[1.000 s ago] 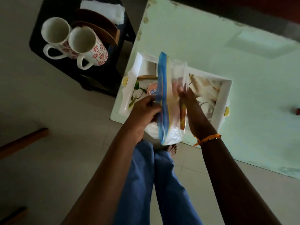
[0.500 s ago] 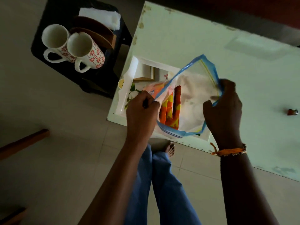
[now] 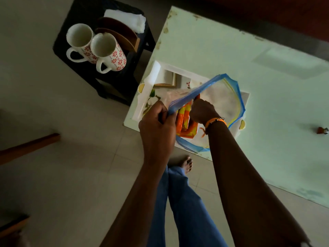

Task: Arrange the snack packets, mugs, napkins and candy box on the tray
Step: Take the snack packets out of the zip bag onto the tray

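Snack packets (image 3: 186, 120) at frame centre were gripped by the right hand (image 3: 202, 111) inside the bag (image 3: 229, 102), held open by the left hand (image 3: 156, 125); lifting onto the tray (image 3: 153, 77) seemed next.

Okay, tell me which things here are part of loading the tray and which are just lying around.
Part of the job:
- tray
- zip bag, mouth held open by left hand
- orange snack packets, right hand reaching in
- two mugs
- napkins

Lying about:
- brown holder on the black stool
- small object on the table
- wooden piece on the floor
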The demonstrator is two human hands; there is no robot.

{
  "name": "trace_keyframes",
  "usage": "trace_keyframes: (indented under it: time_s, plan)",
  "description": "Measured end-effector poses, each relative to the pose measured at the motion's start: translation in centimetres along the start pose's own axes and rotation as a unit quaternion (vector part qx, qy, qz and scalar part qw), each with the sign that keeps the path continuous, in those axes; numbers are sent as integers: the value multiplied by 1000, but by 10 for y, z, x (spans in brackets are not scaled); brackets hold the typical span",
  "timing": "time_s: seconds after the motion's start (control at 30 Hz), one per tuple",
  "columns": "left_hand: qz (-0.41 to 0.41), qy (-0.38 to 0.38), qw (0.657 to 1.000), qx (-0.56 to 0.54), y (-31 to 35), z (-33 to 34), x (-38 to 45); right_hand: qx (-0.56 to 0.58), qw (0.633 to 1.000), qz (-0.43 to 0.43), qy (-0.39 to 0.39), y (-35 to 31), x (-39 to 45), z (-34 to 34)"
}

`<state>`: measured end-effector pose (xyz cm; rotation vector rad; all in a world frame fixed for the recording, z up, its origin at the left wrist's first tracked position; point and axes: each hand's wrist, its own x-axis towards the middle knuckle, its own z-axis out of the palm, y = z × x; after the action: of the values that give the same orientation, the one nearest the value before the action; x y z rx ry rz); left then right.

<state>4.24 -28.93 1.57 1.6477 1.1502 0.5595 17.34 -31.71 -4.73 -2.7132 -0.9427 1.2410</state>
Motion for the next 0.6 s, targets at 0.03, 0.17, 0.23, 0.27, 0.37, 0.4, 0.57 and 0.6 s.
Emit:
trace_keyframes:
  time_s: [0.03, 0.17, 0.23, 0.27, 0.37, 0.4, 0.57, 0.6]
  plan:
    - [2, -6, 1000, 6, -1, 1, -2, 15, 1000, 1, -1, 2, 3, 2]
    - [12, -15, 999, 36, 0, 9, -8, 101, 993, 8, 61, 11, -4, -1]
    - [19, -20, 999, 40, 3, 16, -11, 188, 971, 18, 145, 18, -19, -10]
    - [22, -28, 998, 43, 4, 21, -11, 229, 954, 25, 189, 23, -29, -15]
    - [17, -60, 996, 63, 5, 38, -11, 319, 908, 49, 267, 46, -59, -28]
    - [12, -72, 995, 73, 6, 45, -11, 345, 896, 60, 272, 56, -68, -30]
    - [1, -118, 986, 120, 1, 82, -17, 592, 781, 73, 186, 108, -92, -33]
    - [-2, -130, 983, 129, -2, 89, -20, 624, 755, 71, 188, 119, -95, -32]
